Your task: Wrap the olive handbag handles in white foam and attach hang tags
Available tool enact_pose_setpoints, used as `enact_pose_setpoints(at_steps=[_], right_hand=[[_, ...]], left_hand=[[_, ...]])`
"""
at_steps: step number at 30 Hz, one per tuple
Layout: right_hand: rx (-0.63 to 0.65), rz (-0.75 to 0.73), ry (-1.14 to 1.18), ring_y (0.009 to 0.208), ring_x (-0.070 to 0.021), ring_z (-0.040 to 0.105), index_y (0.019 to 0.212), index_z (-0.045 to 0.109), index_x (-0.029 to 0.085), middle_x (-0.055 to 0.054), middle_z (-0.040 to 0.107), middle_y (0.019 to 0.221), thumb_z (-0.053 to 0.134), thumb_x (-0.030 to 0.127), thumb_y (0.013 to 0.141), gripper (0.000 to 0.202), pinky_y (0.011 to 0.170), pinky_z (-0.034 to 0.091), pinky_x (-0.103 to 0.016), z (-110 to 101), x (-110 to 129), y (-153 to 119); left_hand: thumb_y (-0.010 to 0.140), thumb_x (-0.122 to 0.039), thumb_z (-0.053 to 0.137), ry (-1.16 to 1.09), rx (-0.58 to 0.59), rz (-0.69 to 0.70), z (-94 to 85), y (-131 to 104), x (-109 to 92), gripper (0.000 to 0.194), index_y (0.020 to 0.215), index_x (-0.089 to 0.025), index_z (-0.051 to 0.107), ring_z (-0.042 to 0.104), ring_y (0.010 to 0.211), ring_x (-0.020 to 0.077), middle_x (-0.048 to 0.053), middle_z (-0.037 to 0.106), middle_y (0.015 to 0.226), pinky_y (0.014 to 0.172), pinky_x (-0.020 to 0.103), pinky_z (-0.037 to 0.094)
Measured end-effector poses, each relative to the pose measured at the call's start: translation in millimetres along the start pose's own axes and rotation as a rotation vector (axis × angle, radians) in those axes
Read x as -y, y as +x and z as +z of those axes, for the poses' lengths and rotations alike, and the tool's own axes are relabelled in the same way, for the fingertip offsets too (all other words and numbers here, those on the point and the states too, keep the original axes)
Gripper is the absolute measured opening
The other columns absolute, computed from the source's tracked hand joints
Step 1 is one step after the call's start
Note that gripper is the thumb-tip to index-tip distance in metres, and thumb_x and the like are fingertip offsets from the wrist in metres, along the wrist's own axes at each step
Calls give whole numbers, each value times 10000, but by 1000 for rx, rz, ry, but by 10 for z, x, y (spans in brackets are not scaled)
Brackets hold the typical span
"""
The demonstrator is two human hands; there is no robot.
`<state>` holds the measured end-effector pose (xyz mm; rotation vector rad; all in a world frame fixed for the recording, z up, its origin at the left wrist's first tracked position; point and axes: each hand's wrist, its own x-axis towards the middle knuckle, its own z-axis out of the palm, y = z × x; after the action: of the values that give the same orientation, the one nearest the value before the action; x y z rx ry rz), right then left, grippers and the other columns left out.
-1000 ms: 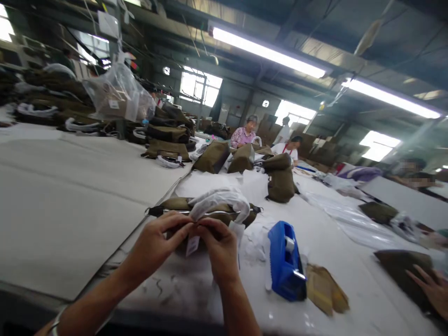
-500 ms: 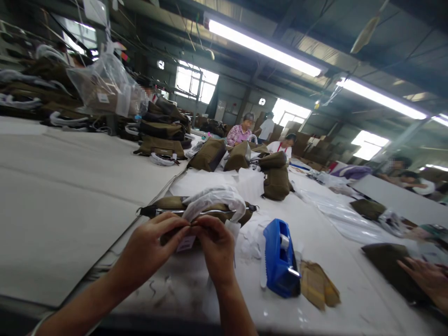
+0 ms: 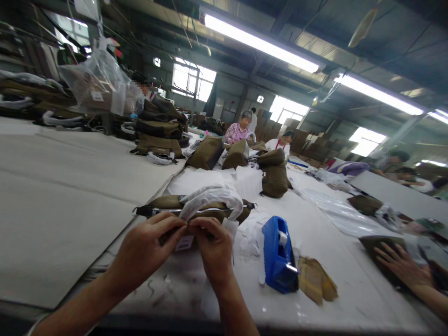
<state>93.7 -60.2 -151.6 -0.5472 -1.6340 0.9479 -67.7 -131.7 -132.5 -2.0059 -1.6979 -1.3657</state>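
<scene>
An olive-green handbag (image 3: 164,202) with a silver zipper stands on the white table, its handle (image 3: 210,193) wrapped in white tissue or plastic. In front of it my left hand (image 3: 150,238) pinches with thumb and forefinger. My right hand (image 3: 213,247) meets it there in a similar pinch, fingertips touching or nearly so. Whatever lies between the fingertips is too small and too covered to name. A pale label tag (image 3: 184,242) with print hangs below the fingers, against the bag's front.
Right of the bag stands a blue tape dispenser (image 3: 280,254), with brown folded cardboard (image 3: 317,280) beside it. A co-worker's hand (image 3: 406,266) rests on another olive bag at the far right. More bags (image 3: 206,153) stand behind; a clear plastic bag (image 3: 101,84) hangs at left.
My hands keep their pinch at nearly the same spot before the bag. The co-worker's hand has moved left over the bag at the right. The view has shifted slightly.
</scene>
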Motion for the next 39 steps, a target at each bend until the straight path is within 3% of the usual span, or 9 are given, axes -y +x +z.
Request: enact_pose_setpoints(at_steps=[12, 17, 21, 24, 27, 29, 31, 36, 39], right_hand=[[-6, -49, 109, 895, -185, 761, 846, 826, 255, -17, 804, 949, 783, 78, 840, 183, 831, 621, -285, 33, -78, 36], [30, -94, 65, 961, -199, 765, 941, 821, 252, -34, 808, 1031, 736, 155, 914, 131, 888, 621, -318, -42, -13, 48], [-331, -77, -144, 973, -223, 750, 956, 802, 223, -62, 794, 1018, 699, 325, 973, 145, 921, 598, -366, -435, -127, -69], [-584, 111, -268, 1071, -265, 717, 1138, 752, 182, -120, 759, 1138, 607, 519, 998, 393, 988, 560, -434, -804, -405, -178], [-403, 263, -261, 1388, -325, 555, 1528, 495, 158, -192, 545, 1527, 523, 691, 968, 774, 1126, 474, -491, -973, -713, -207], [-214, 299, -222, 1513, -325, 414, 1646, 288, 152, -186, 367, 1662, 470, 766, 948, 947, 1206, 390, -490, -953, -843, -157], [-102, 313, -210, 1535, -316, 382, 1674, 186, 132, -184, 346, 1674, 407, 821, 934, 1035, 1244, 330, -476, -891, -862, -55], [-54, 417, -466, 1352, -356, 597, 1689, 56, 129, -213, 575, 1498, 353, 849, 921, 1094, 1129, 455, -507, -921, -370, 301], [71, 503, -845, 1265, -411, 651, 1685, 194, 196, -221, 691, 1334, 318, 739, 1006, 878, 1054, 479, -587, -1061, 90, 473]], left_hand=[[936, -196, 640, -127, 30, -46, 75, 14, 16, 127, 862, -236, 736, 695, 770, 120, -24, 697, 847, 710, 199, 509], [955, -272, 663, -197, 55, -89, 112, 9, 85, 92, 958, -256, 754, 724, 885, 143, -17, 740, 953, 793, 203, 545], [947, -360, 692, -120, -177, -115, -49, -258, 181, 153, 1071, -279, 728, 710, 966, 167, -8, 727, 1090, 938, 269, 559], [912, -476, 674, -75, -304, -389, -93, -558, 426, 208, 906, -270, 697, 704, 898, 194, -10, 712, 961, 957, 351, 586], [743, -632, 728, -218, -135, -761, 104, -697, 783, 515, 1083, -249, 674, 740, 1003, 291, 58, 747, 1091, 898, 436, 637], [640, -650, 769, -335, 0, -803, 308, -643, 970, 778, 1274, -233, 600, 693, 1203, 363, 123, 714, 1286, 927, 458, 634], [595, -662, 780, -372, 101, -786, 463, -494, 1035, 867, 1313, -216, 585, 671, 1251, 397, 153, 718, 1305, 949, 470, 626], [845, -737, 517, -332, 115, -723, 344, -40, 722, 746, 1359, -204, 612, 651, 1292, 361, 124, 723, 1342, 1071, 482, 557], [886, -759, 380, -136, 174, -718, 79, 119, 550, 788, 1403, -214, 617, 636, 1308, 382, 114, 715, 1359, 1090, 520, 530]])
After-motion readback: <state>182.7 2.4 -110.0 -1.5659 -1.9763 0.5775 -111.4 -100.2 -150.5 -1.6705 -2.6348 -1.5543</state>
